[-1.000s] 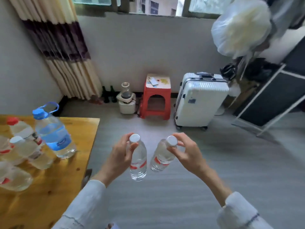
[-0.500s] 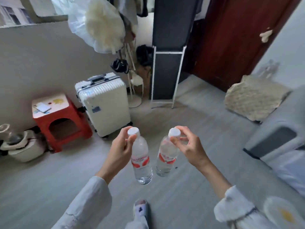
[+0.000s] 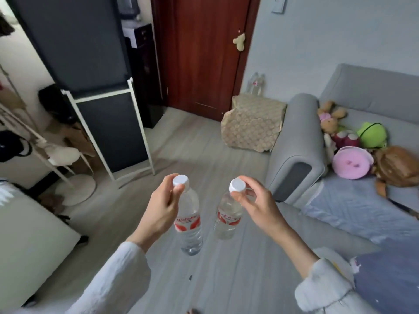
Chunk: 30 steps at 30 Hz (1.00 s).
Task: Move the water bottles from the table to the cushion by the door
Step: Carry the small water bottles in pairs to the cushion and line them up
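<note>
Left hand (image 3: 162, 209) and right hand (image 3: 256, 206) were raised mid-air, forearms angled inward, each pinching a water bottle by its white cap: left bottle (image 3: 189, 225), right bottle (image 3: 226, 217), both hanging over the floor. Cushion (image 3: 251, 123) sat at 1 o'clock beside the door (image 3: 204, 53)

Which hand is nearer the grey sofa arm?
Right. The right hand hangs just left of the grey sofa arm; the left hand is farther left, beyond both bottles.
</note>
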Each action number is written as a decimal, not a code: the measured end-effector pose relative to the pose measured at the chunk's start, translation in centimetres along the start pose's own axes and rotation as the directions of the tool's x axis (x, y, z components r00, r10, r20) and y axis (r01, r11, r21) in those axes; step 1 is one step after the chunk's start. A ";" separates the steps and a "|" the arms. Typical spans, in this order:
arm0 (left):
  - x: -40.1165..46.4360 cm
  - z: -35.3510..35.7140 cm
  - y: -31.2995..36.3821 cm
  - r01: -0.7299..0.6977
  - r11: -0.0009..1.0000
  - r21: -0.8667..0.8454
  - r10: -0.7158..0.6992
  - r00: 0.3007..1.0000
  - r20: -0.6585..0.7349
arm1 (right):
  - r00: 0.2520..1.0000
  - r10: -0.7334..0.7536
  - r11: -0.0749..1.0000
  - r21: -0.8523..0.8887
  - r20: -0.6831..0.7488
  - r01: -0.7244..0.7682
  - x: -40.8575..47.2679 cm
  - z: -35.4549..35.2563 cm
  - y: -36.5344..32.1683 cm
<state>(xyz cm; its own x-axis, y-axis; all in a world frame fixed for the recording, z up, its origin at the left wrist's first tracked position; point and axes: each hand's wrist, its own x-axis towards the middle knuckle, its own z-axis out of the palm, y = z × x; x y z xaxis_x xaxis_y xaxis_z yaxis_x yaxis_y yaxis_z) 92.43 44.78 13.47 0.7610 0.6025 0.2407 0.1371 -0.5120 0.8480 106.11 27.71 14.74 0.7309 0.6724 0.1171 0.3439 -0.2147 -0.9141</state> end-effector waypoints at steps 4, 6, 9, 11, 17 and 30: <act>9.6 3.3 -0.1 -0.047 0.999 -0.013 0.048 0.996 0.071 | 0.993 0.051 0.998 0.045 -0.111 -0.046 7.4 -3.3 2.0; 14.0 5.3 -0.7 -0.033 0.999 -0.024 0.035 0.994 0.102 | 0.989 0.068 0.996 0.057 -0.130 -0.061 11.1 -4.7 3.3; 20.5 8.6 -1.6 -0.025 1.000 -0.002 0.025 0.988 0.150 | 0.988 0.066 0.997 0.057 -0.141 -0.058 17.3 -7.0 5.8; 24.6 10.9 -2.1 -0.042 0.999 0.007 0.040 0.985 0.165 | 0.989 0.052 0.998 0.047 -0.136 -0.046 21.6 -8.5 7.6; 38.4 17.1 -1.4 -0.028 1.000 0.009 0.026 0.987 0.161 | 0.991 0.019 0.998 0.057 -0.134 -0.011 34.7 -14.5 11.4; 67.0 30.2 -4.4 -0.038 0.996 -0.077 0.056 0.965 0.254 | 0.983 0.091 0.993 -0.058 -0.163 -0.101 61.8 -24.0 21.0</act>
<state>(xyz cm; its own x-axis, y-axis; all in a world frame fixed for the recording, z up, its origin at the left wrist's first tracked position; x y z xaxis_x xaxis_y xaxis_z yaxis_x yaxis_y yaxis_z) 161.93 68.88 11.56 0.9037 0.3972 0.1598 0.0594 -0.4858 0.8721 172.65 47.79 12.06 0.8451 0.5260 0.0951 0.3018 -0.3228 -0.8970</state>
